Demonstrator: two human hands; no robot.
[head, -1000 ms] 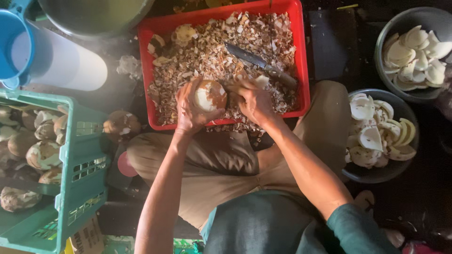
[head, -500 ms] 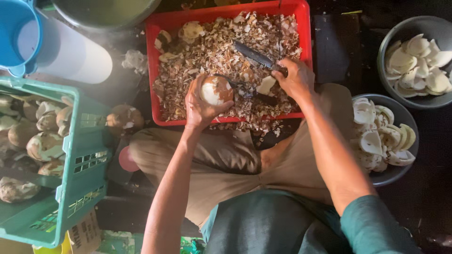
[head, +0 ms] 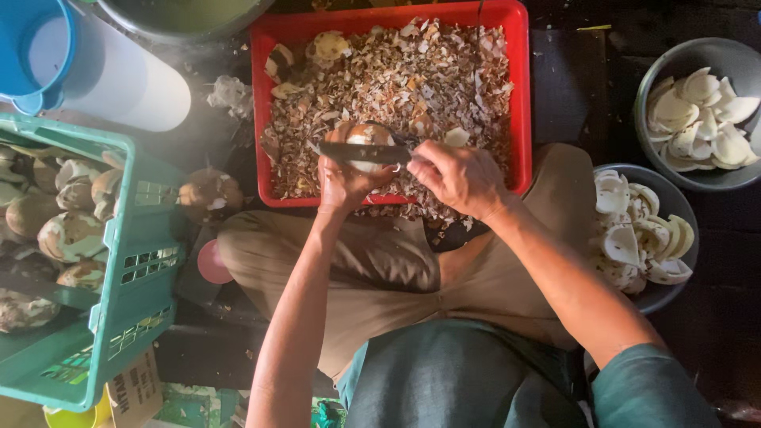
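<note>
My left hand [head: 342, 176] grips a round, partly peeled coconut [head: 366, 136] above the near edge of a red tray [head: 519, 95] full of brown shell shavings. My right hand [head: 460, 176] holds a dark knife [head: 361, 152] by its handle, the blade lying flat across the coconut. Both hands are over my crossed legs.
A green crate [head: 135, 261] of unpeeled coconuts stands at the left, one loose coconut [head: 208, 190] beside it. Two grey bowls [head: 694, 67] [head: 682, 206] of white coconut pieces are at the right. A white cylinder [head: 119, 79] with a blue jug [head: 32, 47] lies top left.
My right hand picked the knife up from the tray and brought it left onto the coconut. My left hand turned the coconut slightly toward the knife.
</note>
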